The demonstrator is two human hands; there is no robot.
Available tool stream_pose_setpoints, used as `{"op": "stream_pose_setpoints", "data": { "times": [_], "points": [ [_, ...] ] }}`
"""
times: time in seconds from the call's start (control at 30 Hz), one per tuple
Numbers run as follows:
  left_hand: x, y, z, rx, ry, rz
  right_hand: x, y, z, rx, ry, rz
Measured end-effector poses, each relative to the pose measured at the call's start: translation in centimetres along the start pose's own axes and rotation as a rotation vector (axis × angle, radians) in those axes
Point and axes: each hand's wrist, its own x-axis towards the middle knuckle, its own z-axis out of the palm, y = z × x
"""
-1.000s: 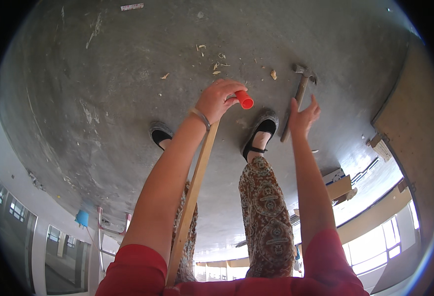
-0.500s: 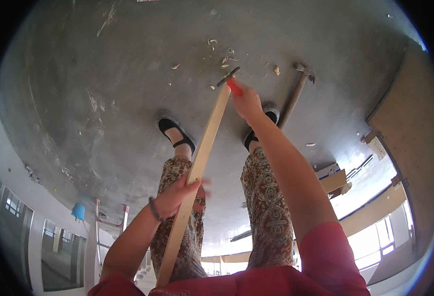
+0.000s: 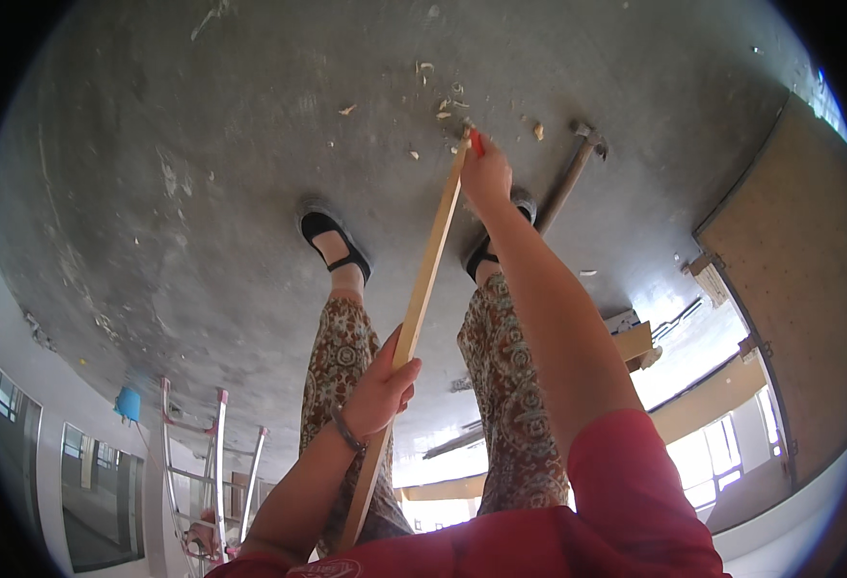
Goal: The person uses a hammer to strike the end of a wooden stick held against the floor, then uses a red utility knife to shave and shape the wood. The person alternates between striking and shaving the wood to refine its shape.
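Note:
A long pale wooden strip (image 3: 430,260) slants from my lap up to the floor beyond my feet. My left hand (image 3: 377,393) is closed round its lower part, thumb across the near face. At its far end my right hand (image 3: 487,179) grips a red-handled tool (image 3: 476,143). The tool's head is mostly hidden now; the earlier frame shows a dark, flat crosspiece, but its exact kind is unclear. Curled wood shavings (image 3: 444,104) lie scattered around the strip's tip. Just right of my right foot rests a claw hammer (image 3: 568,186) with a wooden handle.
My black shoes (image 3: 332,241) stand either side of the strip on the grey concrete floor (image 3: 221,212). A stepladder (image 3: 216,453) and a blue bucket-like object (image 3: 129,403) are at lower left. To the right are a large brown board (image 3: 780,289) and a cardboard box (image 3: 633,340).
The strip has turned to show a narrower side, and its far end has shifted slightly right. My left hand has re-gripped lower; the tool's dark head has turned out of sight.

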Motion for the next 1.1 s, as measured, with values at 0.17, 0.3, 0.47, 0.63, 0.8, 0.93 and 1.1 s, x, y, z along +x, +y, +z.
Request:
{"op": "stream_pose_setpoints", "data": {
  "times": [0.17,0.3,0.47,0.63,0.8,0.93,1.1],
  "points": [
    [0.3,0.3,0.3,-0.06,0.03,-0.025,-0.1,1.7,-3.0,0.372,0.218,-0.097],
    [0.3,-0.1,0.0,-0.173,0.03,-0.023,-3.7,3.6,-4.3,-0.252,0.13,-0.303],
    [0.0,-0.2,-0.1,-0.009,0.051,0.056,-3.5,5.6,-4.6,-0.261,0.107,-0.241],
    [-0.6,-0.4,0.6,0.168,0.159,0.117,-4.4,4.1,-5.4,-0.257,0.09,-0.369],
    [2.4,0.6,-1.8,0.529,0.45,0.512,-10.0,3.7,-6.7,-0.111,0.115,-0.587],
    [2.5,4.9,-1.4,0.255,0.651,0.749,-14.9,2.0,-9.8,-0.116,-0.013,-0.836],
    [2.3,6.1,-2.0,0.277,0.616,0.815,-17.1,-0.1,-11.7,-0.186,-0.154,-1.082]
  ]
}}
